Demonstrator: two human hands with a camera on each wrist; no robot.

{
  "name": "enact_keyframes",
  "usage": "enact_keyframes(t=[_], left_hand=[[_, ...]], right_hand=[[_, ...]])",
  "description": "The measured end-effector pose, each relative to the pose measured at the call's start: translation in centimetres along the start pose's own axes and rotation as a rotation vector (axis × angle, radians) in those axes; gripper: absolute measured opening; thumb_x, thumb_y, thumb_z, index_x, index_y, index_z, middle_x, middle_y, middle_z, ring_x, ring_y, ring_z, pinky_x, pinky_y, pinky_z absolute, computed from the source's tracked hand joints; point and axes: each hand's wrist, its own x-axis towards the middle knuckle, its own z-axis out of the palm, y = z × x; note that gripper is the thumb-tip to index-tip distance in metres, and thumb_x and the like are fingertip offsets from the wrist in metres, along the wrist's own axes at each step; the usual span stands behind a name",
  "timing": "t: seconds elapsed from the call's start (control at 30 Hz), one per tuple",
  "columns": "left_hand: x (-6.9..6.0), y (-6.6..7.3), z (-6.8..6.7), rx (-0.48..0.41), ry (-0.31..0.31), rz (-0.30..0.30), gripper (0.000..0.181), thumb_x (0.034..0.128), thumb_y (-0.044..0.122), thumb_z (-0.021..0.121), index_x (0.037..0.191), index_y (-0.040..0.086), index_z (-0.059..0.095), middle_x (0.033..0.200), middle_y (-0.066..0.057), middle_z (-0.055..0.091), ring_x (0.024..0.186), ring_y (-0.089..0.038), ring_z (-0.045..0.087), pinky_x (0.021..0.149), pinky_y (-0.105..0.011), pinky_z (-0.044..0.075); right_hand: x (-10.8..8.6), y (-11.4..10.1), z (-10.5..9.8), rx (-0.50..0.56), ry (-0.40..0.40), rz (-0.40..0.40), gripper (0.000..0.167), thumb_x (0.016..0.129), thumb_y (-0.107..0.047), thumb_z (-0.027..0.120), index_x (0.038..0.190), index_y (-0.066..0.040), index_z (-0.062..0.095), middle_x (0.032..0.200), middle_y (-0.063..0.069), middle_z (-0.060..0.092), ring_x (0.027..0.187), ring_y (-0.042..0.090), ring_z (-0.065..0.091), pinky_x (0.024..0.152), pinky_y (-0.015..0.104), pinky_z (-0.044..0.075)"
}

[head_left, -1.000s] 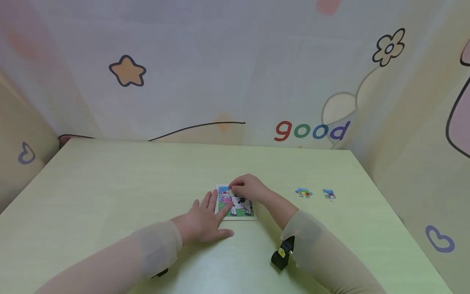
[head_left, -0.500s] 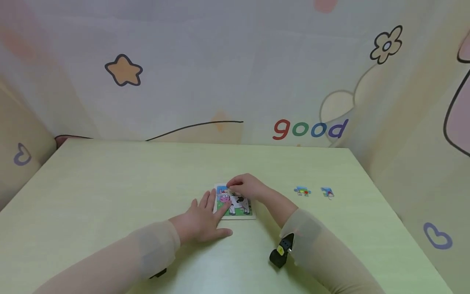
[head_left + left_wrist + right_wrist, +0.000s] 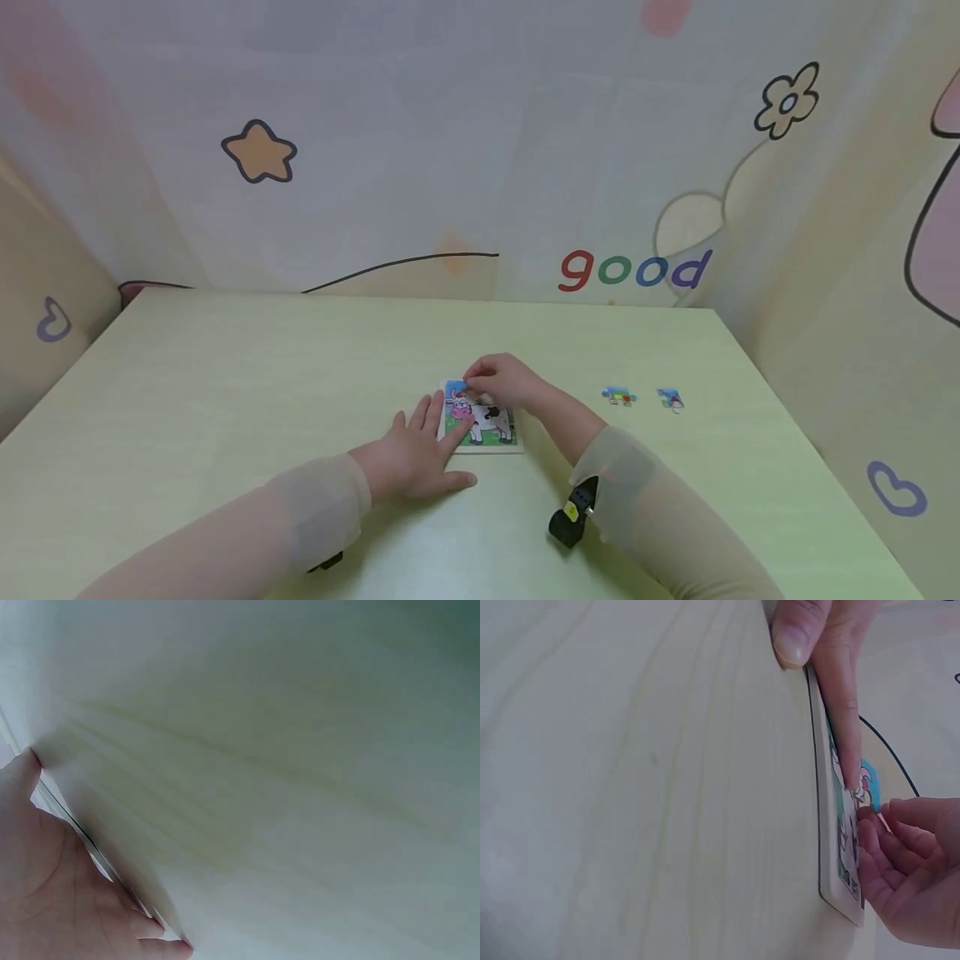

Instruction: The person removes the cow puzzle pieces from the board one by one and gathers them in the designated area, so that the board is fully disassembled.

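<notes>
A small cow jigsaw puzzle in a pale frame (image 3: 491, 432) lies on the table in the middle of the head view. My left hand (image 3: 422, 457) rests on its left side, fingers spread and straight, the index fingertip on the cow picture. At the puzzle's top edge, my right hand (image 3: 508, 385) pinches a blue-edged puzzle piece (image 3: 871, 784) between thumb and fingers. In the right wrist view that piece stands tilted up from the board. The right hand hides the puzzle's upper right part. The left wrist view shows only the left hand (image 3: 71, 877) and pale tabletop.
Two loose puzzle pieces lie right of the board: one green and blue piece (image 3: 619, 397) and one blue piece (image 3: 670, 400). The pale table (image 3: 262, 375) reaches back to a printed cloth wall (image 3: 420, 150). A black wrist camera (image 3: 570, 521) hangs under the right sleeve.
Both hands stay at the puzzle, with the right fingers shifting only slightly along its top edge. The whole head view moves a little. The two loose pieces lie where they were.
</notes>
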Motion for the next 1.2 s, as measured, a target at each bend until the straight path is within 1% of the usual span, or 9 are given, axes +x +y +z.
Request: enact_keyframes(t=[0.1,0.2,0.33,0.4,0.5,0.7,0.97,1.1,1.2], left_hand=[[-0.2,0.0,-0.1,-0.011,0.014,-0.001,0.079,0.0881,0.068,0.034,0.151,0.023,0.017,0.153,-0.023,0.001,0.139,-0.041,0.006,0.103,-0.059,0.021],[-0.3,-0.1,-0.1,-0.005,0.015,0.0,0.079,0.0878,0.069,0.033,0.151,0.024,0.016,0.153,-0.022,0.001,0.139,-0.041,0.006,0.103,-0.059,0.022],[0.2,0.0,0.2,0.014,0.012,-0.002,0.081,0.0868,0.071,0.032,0.151,0.025,0.015,0.153,-0.022,0.0,0.139,-0.041,0.005,0.103,-0.059,0.021],[0.5,-0.2,0.6,0.019,0.012,-0.005,0.081,0.0861,0.072,0.032,0.151,0.026,0.014,0.153,-0.022,0.0,0.139,-0.041,0.005,0.103,-0.059,0.02],[0.5,-0.2,0.6,0.008,0.015,-0.01,0.081,0.0856,0.072,0.033,0.151,0.026,0.015,0.154,-0.022,0.001,0.139,-0.041,0.006,0.103,-0.059,0.021],[-0.4,0.3,-0.3,-0.004,0.011,-0.022,0.08,0.0865,0.07,0.034,0.151,0.026,0.016,0.154,-0.021,0.002,0.139,-0.04,0.007,0.104,-0.057,0.021],[0.1,0.2,0.1,0.016,0.014,-0.024,0.08,0.0869,0.07,0.032,0.151,0.027,0.012,0.154,-0.02,-0.002,0.139,-0.039,0.004,0.105,-0.057,0.019],[0.2,0.2,0.4,0.027,0.022,-0.029,0.08,0.0865,0.071,0.032,0.151,0.028,0.012,0.154,-0.02,-0.001,0.14,-0.038,0.006,0.104,-0.059,0.019],[0.2,0.2,0.3,0.023,0.026,-0.043,0.081,0.0862,0.071,0.033,0.151,0.027,0.014,0.154,-0.021,0.0,0.139,-0.038,0.007,0.104,-0.06,0.018]], right_hand=[[0.2,-0.1,0.2,0.009,0.011,-0.012,0.013,0.092,-0.017,0.06,0.101,-0.008,0.063,0.09,0.003,0.064,0.083,0.017,0.057,0.076,0.028,0.048],[0.4,-0.1,0.3,0.013,0.039,0.001,0.012,0.091,-0.016,0.062,0.099,-0.008,0.064,0.09,0.004,0.064,0.082,0.017,0.058,0.077,0.028,0.05],[0.0,0.1,-0.4,0.047,0.076,0.025,0.013,0.09,-0.015,0.063,0.101,-0.007,0.064,0.091,0.005,0.064,0.081,0.017,0.06,0.076,0.028,0.051],[-0.3,0.2,-0.9,0.061,0.083,0.024,0.015,0.09,-0.013,0.063,0.103,-0.006,0.064,0.092,0.006,0.064,0.082,0.017,0.061,0.077,0.028,0.051],[-0.8,0.5,-1.5,0.081,0.084,0.021,0.015,0.09,-0.011,0.062,0.103,-0.004,0.064,0.093,0.007,0.065,0.082,0.016,0.061,0.078,0.028,0.051],[-1.5,2.0,-3.0,0.091,0.092,0.036,0.015,0.09,-0.009,0.061,0.103,-0.003,0.064,0.095,0.008,0.064,0.082,0.017,0.061,0.077,0.027,0.051],[-2.7,4.5,-5.3,0.072,0.112,0.036,0.018,0.092,-0.008,0.059,0.107,0.0,0.062,0.099,0.011,0.062,0.086,0.02,0.059,0.08,0.03,0.051],[-3.5,5.8,-6.6,0.039,0.122,0.039,0.018,0.092,-0.007,0.058,0.108,0.001,0.061,0.101,0.012,0.062,0.088,0.021,0.058,0.081,0.031,0.051],[-3.9,6.5,-7.5,0.029,0.117,0.02,0.018,0.092,-0.006,0.056,0.107,0.003,0.06,0.101,0.013,0.062,0.087,0.022,0.058,0.08,0.032,0.051]])
